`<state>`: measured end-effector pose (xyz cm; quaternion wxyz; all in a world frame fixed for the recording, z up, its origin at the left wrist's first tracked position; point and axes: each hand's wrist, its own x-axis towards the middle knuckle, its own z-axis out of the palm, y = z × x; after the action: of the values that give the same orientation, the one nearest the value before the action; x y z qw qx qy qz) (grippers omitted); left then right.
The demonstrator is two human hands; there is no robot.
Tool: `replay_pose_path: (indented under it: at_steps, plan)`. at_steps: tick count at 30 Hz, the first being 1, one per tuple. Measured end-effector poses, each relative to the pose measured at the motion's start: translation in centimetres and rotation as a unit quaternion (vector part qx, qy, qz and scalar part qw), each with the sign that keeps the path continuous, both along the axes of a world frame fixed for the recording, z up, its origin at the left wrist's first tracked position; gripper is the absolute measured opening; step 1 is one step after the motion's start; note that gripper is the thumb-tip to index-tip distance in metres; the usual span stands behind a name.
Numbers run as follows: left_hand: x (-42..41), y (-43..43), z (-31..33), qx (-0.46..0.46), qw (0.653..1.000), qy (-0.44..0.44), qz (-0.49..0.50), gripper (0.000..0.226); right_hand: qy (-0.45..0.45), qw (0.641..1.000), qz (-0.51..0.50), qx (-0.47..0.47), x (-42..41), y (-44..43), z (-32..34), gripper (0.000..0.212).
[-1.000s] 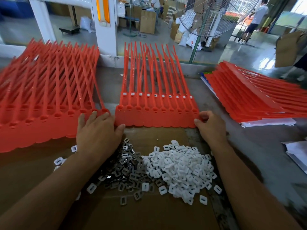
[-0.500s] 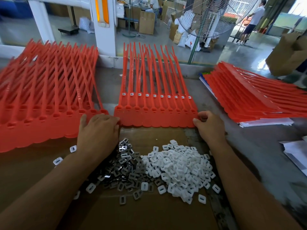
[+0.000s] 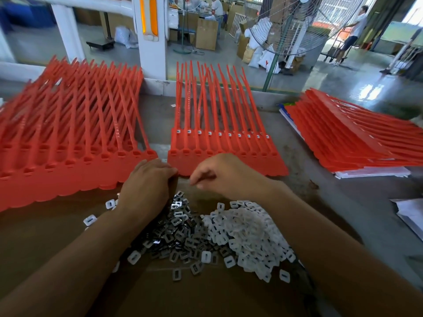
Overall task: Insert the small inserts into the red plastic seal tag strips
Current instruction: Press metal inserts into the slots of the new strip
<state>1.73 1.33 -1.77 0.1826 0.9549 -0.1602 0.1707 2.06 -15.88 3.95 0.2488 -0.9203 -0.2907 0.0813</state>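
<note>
A sheet of red seal tag strips (image 3: pixel 229 161) lies in the middle of the bench, with small white inserts seated in a row across its heads. My left hand (image 3: pixel 146 186) lies palm down, fingertips touching the sheet's near left corner. My right hand (image 3: pixel 224 177) hovers over the sheet's near edge just right of the left hand, fingers curled, with nothing visible between them. Below my hands, on brown cardboard (image 3: pixel 206 294), sit a pile of small metal inserts (image 3: pixel 176 232) and a pile of white plastic inserts (image 3: pixel 249 232).
A thick stack of red strip sheets (image 3: pixel 57 156) lies at the left, another stack (image 3: pixel 343 143) at the right on white paper. Loose papers (image 3: pixel 409 213) sit at the right edge. A white post (image 3: pixel 151 42) and a standing fan (image 3: pixel 286 30) rise behind the bench.
My right hand left the sheet's near right corner and moved left along its near edge toward my left hand. My left hand stayed at the near left corner.
</note>
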Motion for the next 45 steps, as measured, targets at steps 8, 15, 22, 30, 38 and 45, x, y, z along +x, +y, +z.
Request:
replay_pose_path:
  at_steps: [8,15,22,30,38,45]
  plan:
    - [-0.3,0.1,0.6,0.008,1.000,0.017,-0.016,0.019,-0.026,0.999,0.024,-0.038,0.7,2.4,-1.4,0.025]
    - [-0.4,0.0,0.8,-0.002,0.999,0.031,-0.009,0.020,-0.031,0.998,0.025,-0.041,0.8,2.5,-1.7,0.020]
    - [-0.5,-0.1,0.8,-0.011,0.999,0.036,-0.007,0.017,0.026,0.999,0.009,-0.023,0.9,2.6,-1.5,0.013]
    - [-0.5,-0.2,0.6,-0.007,1.000,0.011,-0.001,0.024,0.037,0.992,-0.097,0.072,2.5,1.9,-0.9,0.015]
    - [-0.6,-0.2,0.7,-0.011,1.000,0.018,0.009,0.026,0.009,0.981,-0.182,0.067,6.6,4.0,-1.0,0.010]
    - [-0.6,-0.1,0.4,-0.002,1.000,0.026,0.014,0.029,-0.001,0.975,-0.209,0.073,8.1,6.4,-2.3,0.021]
